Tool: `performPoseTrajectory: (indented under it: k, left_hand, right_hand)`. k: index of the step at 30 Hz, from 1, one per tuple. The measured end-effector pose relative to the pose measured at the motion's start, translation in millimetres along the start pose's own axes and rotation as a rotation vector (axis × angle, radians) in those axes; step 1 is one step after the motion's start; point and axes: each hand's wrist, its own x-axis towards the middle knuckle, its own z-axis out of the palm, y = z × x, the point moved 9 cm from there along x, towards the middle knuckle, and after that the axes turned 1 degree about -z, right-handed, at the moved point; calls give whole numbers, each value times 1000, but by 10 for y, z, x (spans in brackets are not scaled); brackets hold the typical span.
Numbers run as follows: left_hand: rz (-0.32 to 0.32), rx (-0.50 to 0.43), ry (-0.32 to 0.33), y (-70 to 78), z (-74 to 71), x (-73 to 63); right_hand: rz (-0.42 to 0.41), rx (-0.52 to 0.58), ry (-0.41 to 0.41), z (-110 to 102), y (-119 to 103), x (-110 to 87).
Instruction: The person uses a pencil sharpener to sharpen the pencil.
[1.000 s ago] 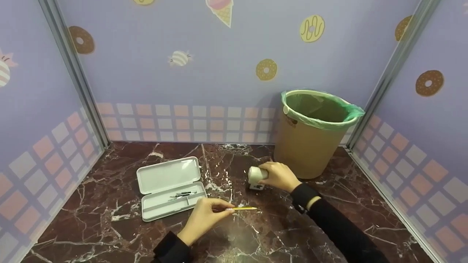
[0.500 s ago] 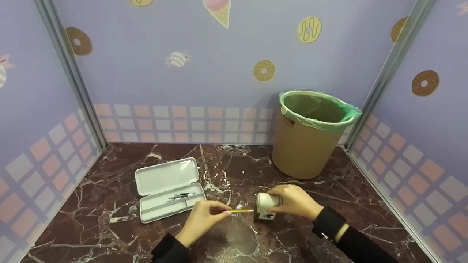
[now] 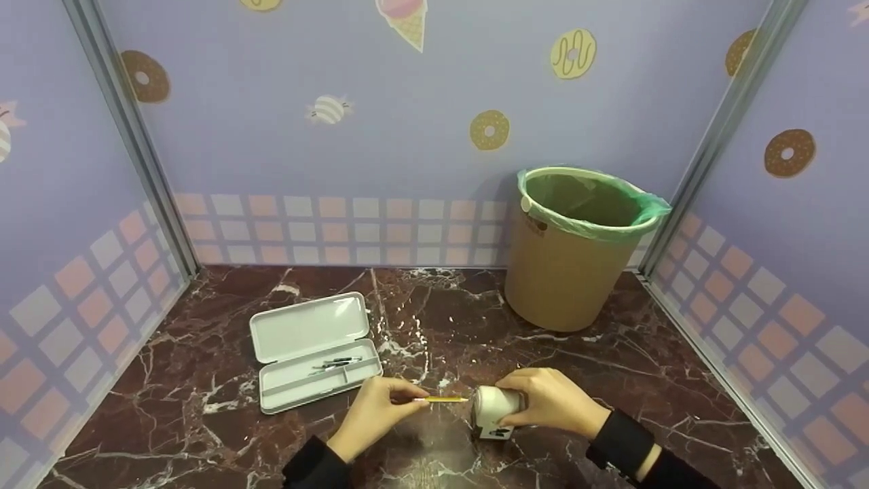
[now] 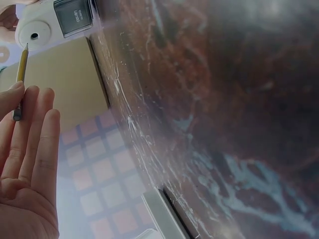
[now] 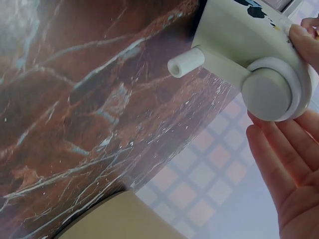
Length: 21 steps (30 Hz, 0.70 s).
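Between thumb and fingers my left hand [image 3: 375, 413] pinches a yellow pencil [image 3: 445, 399], its sharpened tip pointing right. In the left wrist view the pencil tip [image 4: 26, 48] is just short of the round hole in the front of a white crank pencil sharpener [image 4: 37, 27]. My right hand [image 3: 553, 401] grips the top of that sharpener [image 3: 495, 411] at the front of the table. Its crank handle [image 5: 187, 62] hangs on the back side in the right wrist view. The sharpener's front has a dark clear window.
An open white pencil case [image 3: 312, 329] lies on the left, with several dark pens or pencils [image 3: 339, 363] inside. A brown bin [image 3: 567, 285] with a green liner stands at the back right. Patterned walls enclose the dark marble table [image 3: 224, 435].
My right hand has brought the sharpener toward me and slightly right, level with the pencil. The left hand has stayed almost in place, with the pencil dipping slightly lower in view.
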Motion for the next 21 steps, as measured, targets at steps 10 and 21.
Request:
performPoseTrajectory:
  k: [10, 21]
  left_hand:
    - [2, 7, -22, -8, 79, -21]
    - [16, 3, -48, 19, 128, -21]
  right_hand:
    - [-10, -15, -6, 50, -97, 6]
    - [-50, -33, 24, 76, -190, 60]
